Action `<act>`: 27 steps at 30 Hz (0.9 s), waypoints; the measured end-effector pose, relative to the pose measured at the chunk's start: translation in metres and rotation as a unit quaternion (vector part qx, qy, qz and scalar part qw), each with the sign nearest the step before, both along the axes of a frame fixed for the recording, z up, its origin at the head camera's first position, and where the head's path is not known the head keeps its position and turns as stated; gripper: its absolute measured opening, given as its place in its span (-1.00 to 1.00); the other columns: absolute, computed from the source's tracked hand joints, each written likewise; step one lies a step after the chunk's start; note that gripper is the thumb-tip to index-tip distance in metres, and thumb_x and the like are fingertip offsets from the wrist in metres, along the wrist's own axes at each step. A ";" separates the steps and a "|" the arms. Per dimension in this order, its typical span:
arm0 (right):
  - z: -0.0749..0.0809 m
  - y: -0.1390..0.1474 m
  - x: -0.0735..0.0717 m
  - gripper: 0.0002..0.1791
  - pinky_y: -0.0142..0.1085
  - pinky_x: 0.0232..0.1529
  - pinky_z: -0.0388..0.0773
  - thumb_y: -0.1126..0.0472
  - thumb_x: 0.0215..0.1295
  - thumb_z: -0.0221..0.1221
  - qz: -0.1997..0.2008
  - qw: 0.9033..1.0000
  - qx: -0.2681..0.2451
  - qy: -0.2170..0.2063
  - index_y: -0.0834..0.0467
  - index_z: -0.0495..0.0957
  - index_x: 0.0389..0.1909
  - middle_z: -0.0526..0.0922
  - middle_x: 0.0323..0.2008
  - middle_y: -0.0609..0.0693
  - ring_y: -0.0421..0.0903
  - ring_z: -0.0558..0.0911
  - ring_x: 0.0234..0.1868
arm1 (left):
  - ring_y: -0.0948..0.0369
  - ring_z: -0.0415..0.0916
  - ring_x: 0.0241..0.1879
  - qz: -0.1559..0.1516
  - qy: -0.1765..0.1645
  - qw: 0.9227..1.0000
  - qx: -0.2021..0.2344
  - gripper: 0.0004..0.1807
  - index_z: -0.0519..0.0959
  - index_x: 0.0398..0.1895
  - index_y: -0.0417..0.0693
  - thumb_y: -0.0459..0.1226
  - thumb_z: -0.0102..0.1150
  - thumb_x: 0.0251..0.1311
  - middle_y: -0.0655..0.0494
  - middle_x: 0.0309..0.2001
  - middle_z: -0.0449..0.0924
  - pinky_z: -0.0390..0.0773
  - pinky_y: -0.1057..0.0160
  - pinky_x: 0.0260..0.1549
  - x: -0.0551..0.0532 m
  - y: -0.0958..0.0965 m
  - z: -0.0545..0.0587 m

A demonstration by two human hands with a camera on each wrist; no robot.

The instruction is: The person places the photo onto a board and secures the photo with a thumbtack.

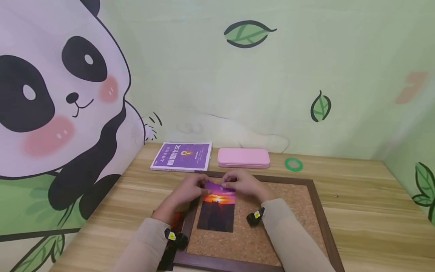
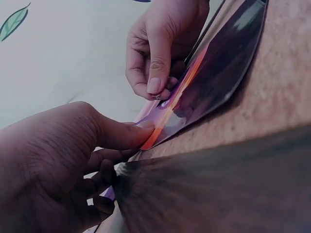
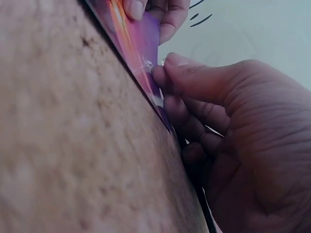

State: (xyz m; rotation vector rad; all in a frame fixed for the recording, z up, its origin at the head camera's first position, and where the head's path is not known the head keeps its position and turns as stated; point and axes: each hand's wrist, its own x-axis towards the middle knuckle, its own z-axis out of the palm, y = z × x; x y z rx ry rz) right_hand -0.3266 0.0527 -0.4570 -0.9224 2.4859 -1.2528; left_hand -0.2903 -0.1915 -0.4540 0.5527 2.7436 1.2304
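A photo print (image 1: 217,215) of a purple and orange sunset lies on a brown-framed corkboard (image 1: 255,241), near its upper left. My left hand (image 1: 190,187) pinches the photo's upper left edge, its thumb (image 2: 131,134) pressed on the printed side. Close beside it, at the top edge, my right hand (image 1: 245,184) has thumb and forefinger together on a small shiny pin (image 2: 157,97), mostly hidden by the fingertips. In the right wrist view the photo (image 3: 138,53) is bent near its top, and the right fingers curl just beside its edge.
Behind the board lie a purple book (image 1: 185,156), a pink case (image 1: 243,157) and a green ring (image 1: 293,164). Under my left forearm, a dark print (image 1: 167,257) sticks out left of the frame. A tiny object (image 1: 336,195) lies on the wooden table (image 1: 367,226) at right.
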 end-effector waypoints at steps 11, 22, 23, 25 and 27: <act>0.001 -0.001 0.002 -0.91 -0.13 0.03 0.50 0.16 0.40 0.25 -0.030 1.000 -0.007 0.001 0.00 0.70 -0.15 0.69 -0.26 -0.16 -0.10 0.59 -0.15 | 0.13 0.44 -0.36 0.083 -0.014 0.994 0.063 -0.77 0.68 -0.14 -0.06 -0.31 0.42 0.11 0.09 -0.38 0.54 0.40 0.20 -0.34 0.000 0.005 -0.006; -0.001 -0.004 0.002 -0.92 -0.15 0.03 0.49 0.21 0.37 0.28 -0.008 1.000 0.017 0.011 0.05 0.69 -0.16 0.70 -0.29 -0.17 -0.14 0.59 -0.18 | 0.11 0.42 -0.18 0.066 0.009 0.997 0.044 -0.75 0.70 -0.14 -0.07 -0.30 0.44 0.09 0.07 -0.23 0.53 0.39 0.07 -0.07 -0.001 0.005 -0.011; -0.001 -0.004 0.002 -0.92 -0.15 0.03 0.49 0.20 0.37 0.28 -0.006 1.000 0.019 0.010 0.05 0.69 -0.16 0.70 -0.28 -0.17 -0.15 0.59 -0.18 | 0.11 0.40 -0.16 0.067 0.013 0.997 0.042 -0.75 0.70 -0.14 -0.07 -0.29 0.45 0.08 0.06 -0.20 0.51 0.37 0.06 -0.04 -0.001 0.004 -0.013; 0.000 -0.005 0.002 -0.92 -0.15 0.03 0.49 0.20 0.38 0.27 -0.005 1.000 0.021 0.010 0.04 0.68 -0.16 0.69 -0.28 -0.17 -0.16 0.59 -0.18 | 0.09 0.38 -0.11 0.072 0.018 0.997 0.035 -0.73 0.70 -0.13 -0.05 -0.27 0.46 0.07 0.05 -0.15 0.47 0.35 0.03 0.01 -0.001 0.003 -0.015; 0.000 -0.005 0.001 -0.92 -0.15 0.03 0.49 0.19 0.38 0.27 -0.005 1.000 0.021 0.011 0.04 0.69 -0.17 0.69 -0.29 -0.18 -0.16 0.59 -0.18 | 0.05 0.36 -0.06 0.075 0.017 0.997 0.031 -0.71 0.69 -0.11 -0.03 -0.24 0.47 0.07 0.02 -0.09 0.40 0.34 0.00 0.04 0.000 0.003 -0.015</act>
